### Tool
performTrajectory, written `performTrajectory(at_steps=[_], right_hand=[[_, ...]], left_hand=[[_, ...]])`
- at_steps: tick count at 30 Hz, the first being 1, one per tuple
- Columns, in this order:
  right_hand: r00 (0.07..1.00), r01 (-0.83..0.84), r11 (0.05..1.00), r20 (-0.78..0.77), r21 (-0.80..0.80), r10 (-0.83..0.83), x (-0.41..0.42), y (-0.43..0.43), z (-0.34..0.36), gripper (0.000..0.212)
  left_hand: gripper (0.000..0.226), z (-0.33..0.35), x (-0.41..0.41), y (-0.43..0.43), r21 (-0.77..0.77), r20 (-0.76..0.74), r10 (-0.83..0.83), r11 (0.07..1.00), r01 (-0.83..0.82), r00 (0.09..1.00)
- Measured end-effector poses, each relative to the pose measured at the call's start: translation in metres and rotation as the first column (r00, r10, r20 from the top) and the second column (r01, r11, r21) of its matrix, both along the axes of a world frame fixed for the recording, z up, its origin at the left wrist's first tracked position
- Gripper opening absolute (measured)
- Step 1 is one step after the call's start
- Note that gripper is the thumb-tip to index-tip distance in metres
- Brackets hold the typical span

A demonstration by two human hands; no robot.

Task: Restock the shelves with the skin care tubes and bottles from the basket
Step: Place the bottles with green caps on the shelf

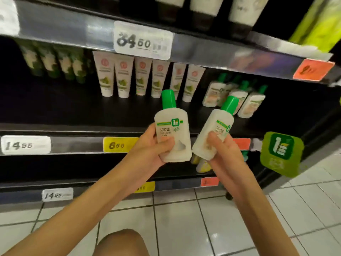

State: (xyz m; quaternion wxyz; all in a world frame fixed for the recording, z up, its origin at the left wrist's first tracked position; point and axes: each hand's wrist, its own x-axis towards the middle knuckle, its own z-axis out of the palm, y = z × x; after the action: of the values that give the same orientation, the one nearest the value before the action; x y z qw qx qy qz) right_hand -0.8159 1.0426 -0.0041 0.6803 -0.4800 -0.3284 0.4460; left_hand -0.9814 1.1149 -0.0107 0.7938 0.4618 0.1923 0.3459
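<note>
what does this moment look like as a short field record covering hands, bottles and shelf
left hand: grips the upright bottle, white with a green cap
right hand: grips the tilted bottle, same kind, cap leaning right
middle shelf: holds shelved bottles at right, white tubes in the centre, dark green tubes at left
basket: not in view

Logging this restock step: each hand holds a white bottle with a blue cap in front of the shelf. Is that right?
Not quite: the caps are green, not blue. The head view shows it; the left hand holds one white bottle and the right hand the other bottle, both in front of the shelf.
</note>
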Motion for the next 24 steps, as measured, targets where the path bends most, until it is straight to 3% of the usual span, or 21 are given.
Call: performTrajectory(at_steps=[2, 5, 9, 13, 20, 22, 24], right_hand=[[0.988, 0.132, 0.991, 0.079, 0.006, -0.132, 0.016, 0.011, 0.005, 0.058], [0.928, 0.292, 0.955, 0.231, 0.041, -0.294, 0.042, 0.039, 0.012, 0.043], [0.785, 0.453, 0.891, 0.454, 0.043, -0.421, 0.078, 0.079, 0.007, 0.041], [0.797, 0.423, 0.906, 0.485, -0.026, -0.359, 0.101, 0.104, -0.012, 0.039], [0.769, 0.384, 0.924, 0.556, -0.006, -0.316, 0.113, 0.118, -0.023, 0.043], [0.699, 0.48, 0.874, 0.567, 0.081, -0.436, 0.105, 0.116, -0.027, 0.041], [0.552, 0.613, 0.778, 0.632, 0.135, -0.544, 0.094, 0.117, -0.031, 0.058]], left_hand=[[0.045, 0.004, 0.017, 0.004, 0.053, -0.038, 0.044, 0.998, -0.042, 0.998], [0.038, 0.008, 0.03, 0.014, 0.163, -0.116, 0.129, 0.981, -0.109, 0.985], [0.038, 0.007, 0.03, 0.023, 0.197, -0.117, 0.182, 0.968, -0.157, 0.976], [0.037, 0.001, 0.025, 0.028, 0.23, -0.155, 0.197, 0.96, -0.159, 0.968], [0.038, -0.01, 0.022, 0.032, 0.207, -0.216, 0.229, 0.961, -0.185, 0.949], [0.038, -0.014, 0.021, 0.034, 0.208, -0.226, 0.234, 0.96, -0.187, 0.946], [0.039, -0.017, 0.02, 0.036, 0.21, -0.234, 0.225, 0.962, -0.177, 0.946]])
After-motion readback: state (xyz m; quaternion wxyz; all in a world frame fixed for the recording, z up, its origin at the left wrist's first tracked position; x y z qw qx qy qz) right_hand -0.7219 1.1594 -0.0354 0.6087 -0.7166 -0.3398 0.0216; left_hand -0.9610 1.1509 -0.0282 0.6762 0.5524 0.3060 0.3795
